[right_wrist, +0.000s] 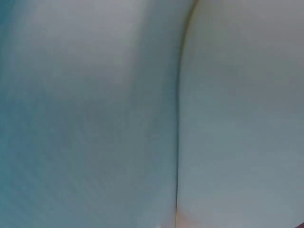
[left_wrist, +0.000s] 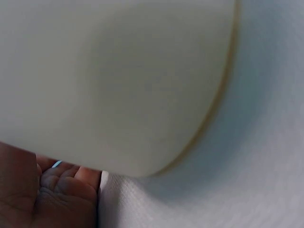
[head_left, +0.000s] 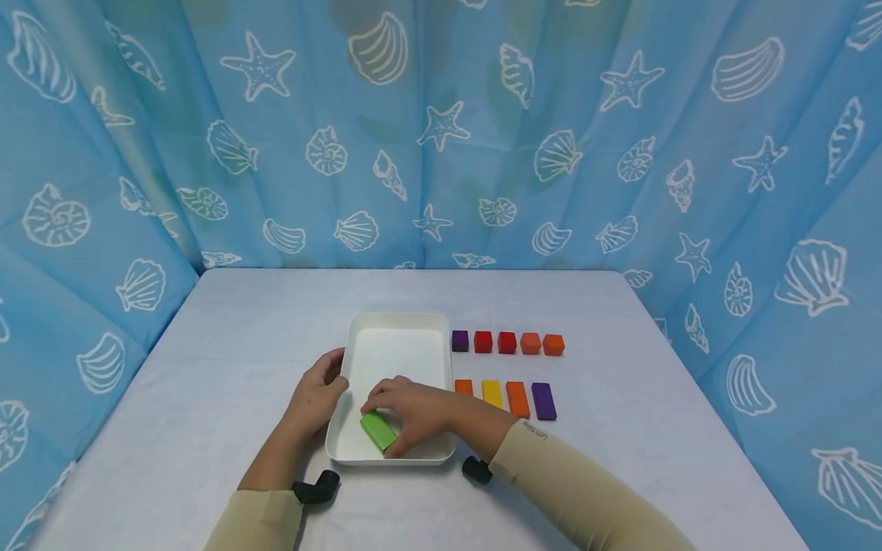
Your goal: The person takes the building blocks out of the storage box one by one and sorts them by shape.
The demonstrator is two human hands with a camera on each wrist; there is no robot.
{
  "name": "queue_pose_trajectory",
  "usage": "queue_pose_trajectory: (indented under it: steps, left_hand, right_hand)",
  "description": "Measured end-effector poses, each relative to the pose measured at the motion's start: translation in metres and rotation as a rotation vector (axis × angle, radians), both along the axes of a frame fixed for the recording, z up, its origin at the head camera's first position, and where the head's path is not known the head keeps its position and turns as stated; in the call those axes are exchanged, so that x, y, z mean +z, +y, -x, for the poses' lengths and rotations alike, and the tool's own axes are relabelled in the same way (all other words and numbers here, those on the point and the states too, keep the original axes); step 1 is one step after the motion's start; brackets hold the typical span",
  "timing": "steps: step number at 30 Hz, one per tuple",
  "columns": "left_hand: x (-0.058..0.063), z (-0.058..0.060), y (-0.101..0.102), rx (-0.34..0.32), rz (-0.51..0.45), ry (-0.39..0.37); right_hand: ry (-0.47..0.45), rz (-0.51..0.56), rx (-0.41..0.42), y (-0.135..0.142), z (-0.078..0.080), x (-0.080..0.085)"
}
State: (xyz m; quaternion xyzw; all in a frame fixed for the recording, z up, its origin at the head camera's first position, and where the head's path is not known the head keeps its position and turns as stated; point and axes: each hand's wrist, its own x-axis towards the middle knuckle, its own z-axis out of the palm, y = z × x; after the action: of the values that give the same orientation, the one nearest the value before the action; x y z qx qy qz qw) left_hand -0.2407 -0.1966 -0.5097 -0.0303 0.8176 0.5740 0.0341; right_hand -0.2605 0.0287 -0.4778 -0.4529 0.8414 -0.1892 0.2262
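Note:
A shallow white tray [head_left: 396,337] lies on the table. My right hand [head_left: 420,413] reaches over its near part and pinches a green rectangular block [head_left: 378,431] between thumb and fingers. The block is tilted across the tray's near left area; whether it touches the tray floor, I cannot tell. At the tray's left side my left hand [head_left: 318,394] holds the rim, thumb at the edge and fingers along the outside. In the left wrist view, the curled fingers [left_wrist: 66,190] show beside the tray wall [left_wrist: 142,95]. Only the tray wall [right_wrist: 237,118] and blurred cloth fill most of the right wrist view.
Right of the tray stands a row of small cubes: purple [head_left: 460,341], red [head_left: 507,343] and orange [head_left: 553,345]. Nearer lies a row of rectangular blocks, including yellow [head_left: 492,393], orange [head_left: 517,399] and purple [head_left: 543,402]. A blue shell-print curtain [head_left: 475,176] hangs behind the white-covered table [head_left: 620,459].

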Motion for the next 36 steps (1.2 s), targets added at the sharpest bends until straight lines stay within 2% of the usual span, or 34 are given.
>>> queue_pose_trajectory:
  steps: [6,10,15,18,23,26,31,36]
  left_hand:
    - [-0.003,-0.003,0.002,0.000,0.004,-0.012]
    - [-0.004,-0.004,0.004,0.000,0.001,-0.020]
    - [-0.002,-0.005,0.005,0.003,-0.001,-0.015]
    - [-0.001,-0.005,0.005,0.004,0.004,-0.007]
    - [-0.001,-0.006,0.004,0.006,-0.003,-0.001]
    - [-0.001,-0.006,0.003,0.010,-0.009,-0.003]
    - [0.000,-0.005,0.002,0.003,-0.019,0.005]
    - [0.003,-0.004,0.003,0.002,-0.026,0.007]
  right_hand:
    - [-0.043,0.003,-0.040,0.003,-0.002,-0.005]
    - [-0.025,0.019,-0.071,0.007,-0.007,-0.005]
    - [0.036,0.084,-0.103,0.017,-0.008,0.002]
    - [0.036,0.149,-0.151,0.030,-0.008,0.010]
    - [0.007,0.263,-0.254,0.061,-0.014,0.024]
    - [0.015,0.281,-0.343,0.084,-0.020,0.030]
    - [0.064,0.239,-0.515,0.131,-0.025,0.028]
    - [0.130,0.170,-0.654,0.185,-0.029,0.018]
